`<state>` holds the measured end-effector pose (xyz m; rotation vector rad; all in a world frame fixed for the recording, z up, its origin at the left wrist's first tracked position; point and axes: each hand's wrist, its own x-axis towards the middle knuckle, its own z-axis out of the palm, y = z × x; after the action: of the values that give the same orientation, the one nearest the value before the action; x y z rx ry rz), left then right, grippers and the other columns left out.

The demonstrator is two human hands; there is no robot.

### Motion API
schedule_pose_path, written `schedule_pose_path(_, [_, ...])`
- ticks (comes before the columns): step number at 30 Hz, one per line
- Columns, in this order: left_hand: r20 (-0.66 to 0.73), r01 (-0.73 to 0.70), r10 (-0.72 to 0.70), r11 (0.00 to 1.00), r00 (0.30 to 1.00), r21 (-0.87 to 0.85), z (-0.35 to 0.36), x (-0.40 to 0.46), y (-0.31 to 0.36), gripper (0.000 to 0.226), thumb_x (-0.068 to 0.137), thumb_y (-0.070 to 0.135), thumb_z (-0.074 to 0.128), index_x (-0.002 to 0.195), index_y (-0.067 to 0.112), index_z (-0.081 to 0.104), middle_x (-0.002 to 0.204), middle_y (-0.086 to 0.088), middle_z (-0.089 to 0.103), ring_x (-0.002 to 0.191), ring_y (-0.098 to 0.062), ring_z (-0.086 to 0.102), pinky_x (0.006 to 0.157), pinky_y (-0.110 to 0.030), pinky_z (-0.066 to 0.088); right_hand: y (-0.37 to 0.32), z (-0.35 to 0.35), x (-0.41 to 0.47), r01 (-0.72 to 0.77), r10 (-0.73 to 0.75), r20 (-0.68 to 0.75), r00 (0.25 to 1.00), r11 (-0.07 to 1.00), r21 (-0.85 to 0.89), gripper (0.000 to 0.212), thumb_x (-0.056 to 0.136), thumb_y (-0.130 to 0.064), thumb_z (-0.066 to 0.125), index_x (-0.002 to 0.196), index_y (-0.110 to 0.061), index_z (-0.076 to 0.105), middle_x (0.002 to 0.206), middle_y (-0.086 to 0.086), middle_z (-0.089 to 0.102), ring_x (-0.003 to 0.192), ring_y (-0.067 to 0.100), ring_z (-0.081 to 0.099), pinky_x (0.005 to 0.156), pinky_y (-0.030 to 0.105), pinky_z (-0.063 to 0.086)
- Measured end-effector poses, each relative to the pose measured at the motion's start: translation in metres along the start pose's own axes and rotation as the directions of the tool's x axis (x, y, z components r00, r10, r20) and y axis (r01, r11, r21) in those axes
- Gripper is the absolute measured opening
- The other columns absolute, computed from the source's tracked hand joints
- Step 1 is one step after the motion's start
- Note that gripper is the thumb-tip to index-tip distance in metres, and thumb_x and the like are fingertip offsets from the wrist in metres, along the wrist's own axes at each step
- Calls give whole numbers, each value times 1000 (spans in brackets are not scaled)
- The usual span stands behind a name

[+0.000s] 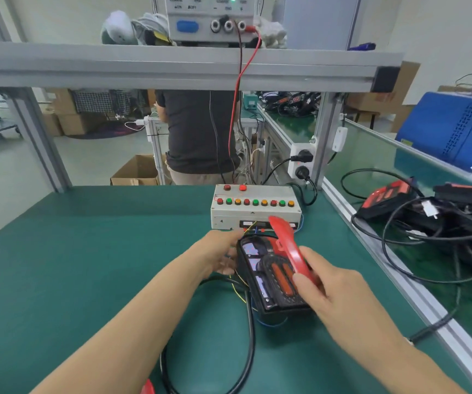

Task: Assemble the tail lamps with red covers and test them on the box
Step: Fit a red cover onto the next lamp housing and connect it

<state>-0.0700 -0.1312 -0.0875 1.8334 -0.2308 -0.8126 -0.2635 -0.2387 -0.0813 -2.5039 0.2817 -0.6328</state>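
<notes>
A black tail lamp body (pixel 269 277) lies on the green mat in front of the white test box (pixel 254 207), its orange reflector strips facing up. My right hand (pixel 331 288) pinches a red cover (pixel 288 245) and holds it tilted on edge over the lamp's right side. At the lamp's left edge my left hand (pixel 220 257) grips the body, fingers partly hidden behind it. Thin yellow and blue wires run from the lamp to the box's front.
A thick black cable (pixel 249 336) loops on the mat near me. A pile of lamps and cables (pixel 428 220) lies beyond the aluminium rail on the right. A person stands behind the bench. A power supply (pixel 212 18) sits on the overhead shelf.
</notes>
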Motion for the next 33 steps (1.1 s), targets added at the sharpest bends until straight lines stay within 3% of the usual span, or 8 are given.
schedule_pose_path(5, [20, 22, -21, 999, 1000, -42, 12, 4, 0, 24, 91, 31, 57, 74, 14, 58, 53, 0, 57, 43, -16, 56, 48, -23, 45, -11, 10, -5, 73, -65, 75, 995, 991, -111, 43, 98, -41, 39, 141, -35, 37, 97, -9, 60, 86, 19, 54, 78, 34, 44])
schedule_pose_path(11, [31, 41, -30, 891, 999, -451, 17, -6, -1, 15, 95, 13, 42, 84, 9, 52, 63, -6, 50, 37, -15, 54, 39, -27, 49, -25, 20, -11, 114, -35, 235, 971, 935, -335, 51, 102, -46, 21, 151, -32, 12, 130, -8, 51, 112, 20, 54, 91, 33, 41])
schedule_pose_path(14, [58, 53, -25, 818, 998, -572, 20, -15, -1, 15, 93, 13, 39, 83, 9, 49, 54, -5, 54, 41, -17, 54, 41, -26, 50, -37, 25, -9, 140, -54, 211, 976, 897, -420, 54, 103, -43, 21, 153, -24, 10, 128, -3, 53, 109, 21, 57, 85, 32, 43])
schedule_pose_path(17, [48, 26, 4, 793, 999, -609, 26, -21, -3, 19, 91, 15, 39, 77, 10, 51, 56, -6, 58, 44, -18, 56, 45, -26, 52, -45, 25, -2, 151, -111, 108, 988, 848, -509, 56, 100, -41, 44, 147, -13, 33, 112, 3, 64, 90, 20, 66, 67, 29, 45])
schedule_pose_path(20, [-10, -40, 44, 780, 999, -625, 28, -22, -9, 22, 93, 18, 41, 81, 11, 58, 59, -6, 67, 47, -17, 63, 50, -27, 51, -42, 34, -4, 133, -84, 122, 989, 872, -471, 56, 101, -39, 40, 150, -17, 25, 123, 5, 59, 100, 21, 64, 75, 30, 47])
schedule_pose_path(24, [-16, -66, 76, 734, 997, -676, 30, -19, -14, 24, 95, 22, 41, 94, 11, 63, 72, -10, 72, 56, -20, 68, 55, -32, 53, -37, 35, -8, 79, -69, 38, 997, 870, -486, 58, 47, -50, 90, 97, -21, 78, 59, -6, 66, 40, 4, 57, 36, 17, 39])
schedule_pose_path(28, [71, -39, 117, 741, 991, -671, 33, -22, -18, 29, 92, 36, 53, 98, 12, 68, 86, -14, 74, 72, -26, 72, 59, -33, 55, -25, 37, -12, 70, -81, 1, 997, 853, -517, 48, 53, -52, 81, 95, -28, 78, 57, -10, 63, 40, -2, 54, 36, 13, 37])
schedule_pose_path(33, [-3, -133, 163, 796, 987, -591, 36, -21, -18, 39, 74, 9, 71, 110, 17, 61, 92, -14, 74, 78, -30, 72, 59, -35, 57, -30, 30, -13, 23, -4, 62, 998, 948, -317, 47, 70, -51, 61, 111, -31, 71, 73, -11, 67, 60, 0, 63, 45, 14, 45])
